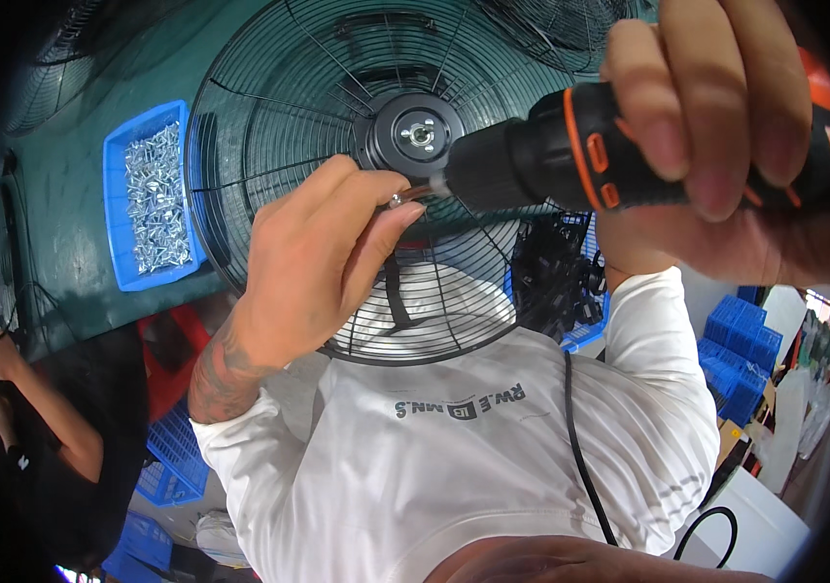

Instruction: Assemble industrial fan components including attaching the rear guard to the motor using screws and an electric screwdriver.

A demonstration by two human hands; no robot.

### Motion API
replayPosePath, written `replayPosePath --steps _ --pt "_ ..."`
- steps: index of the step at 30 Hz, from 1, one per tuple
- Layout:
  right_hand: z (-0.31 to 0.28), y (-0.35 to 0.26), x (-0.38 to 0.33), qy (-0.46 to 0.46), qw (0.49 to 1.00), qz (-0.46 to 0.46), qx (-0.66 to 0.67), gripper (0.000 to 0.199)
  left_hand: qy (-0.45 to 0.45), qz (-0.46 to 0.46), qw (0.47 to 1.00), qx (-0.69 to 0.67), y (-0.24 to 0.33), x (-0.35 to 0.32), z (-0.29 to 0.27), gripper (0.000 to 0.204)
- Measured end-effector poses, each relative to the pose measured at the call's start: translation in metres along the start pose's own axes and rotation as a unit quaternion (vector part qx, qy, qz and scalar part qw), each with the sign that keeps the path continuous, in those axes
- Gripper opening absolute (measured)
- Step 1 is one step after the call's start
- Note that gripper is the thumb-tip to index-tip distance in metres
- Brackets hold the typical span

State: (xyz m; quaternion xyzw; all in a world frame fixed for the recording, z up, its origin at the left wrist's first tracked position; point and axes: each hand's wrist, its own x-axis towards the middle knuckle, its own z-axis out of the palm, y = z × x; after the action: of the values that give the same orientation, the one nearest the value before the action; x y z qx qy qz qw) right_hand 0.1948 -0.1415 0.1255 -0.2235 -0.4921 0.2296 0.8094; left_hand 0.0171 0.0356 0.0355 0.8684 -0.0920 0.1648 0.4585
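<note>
Drill (629, 146), black with orange trim, is sitting up at the right of the view, close to the camera, its nose pointing left at the fan guard (357, 185). Your right hand (726, 126) is wrapping it, fingers (668, 117) curling over the top of the body, closed tight on the grip. Your left hand (323, 262) is coming up from the lower left with thumb and forefinger pinching together at the drill tip, holding a small shiny screw (397, 201) right at the bit; the rest of that hand is loosely curled. I can't tell whether the screw is already touching the guard.

The fan guard, a round black wire grille, is lying flat on the dark green surface (65, 194), its black centre hub (413, 134) with a metal nut sitting just above your left fingertips. A blue tray (116, 175) full of silvery screws is resting on the surface just left of the guard. A second wire grille (551, 29) is showing at the top edge. Stacked blue bins (741, 345) are sitting to the right, below your right forearm. Another person (46, 428) in dark clothing is working at the far left, well apart from your hands.
</note>
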Motion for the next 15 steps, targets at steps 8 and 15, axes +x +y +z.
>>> replayPosePath --steps 8,15 --pt "0.035 0.004 -0.023 0.041 0.999 -0.001 0.008 0.056 0.044 0.077 0.996 0.021 -0.003 -0.006 0.007 0.02" --pt "0.041 0.01 -0.029 0.075 0.997 0.008 0.014 0.056 0.042 0.086 0.995 0.034 -0.002 -0.005 0.006 0.022"
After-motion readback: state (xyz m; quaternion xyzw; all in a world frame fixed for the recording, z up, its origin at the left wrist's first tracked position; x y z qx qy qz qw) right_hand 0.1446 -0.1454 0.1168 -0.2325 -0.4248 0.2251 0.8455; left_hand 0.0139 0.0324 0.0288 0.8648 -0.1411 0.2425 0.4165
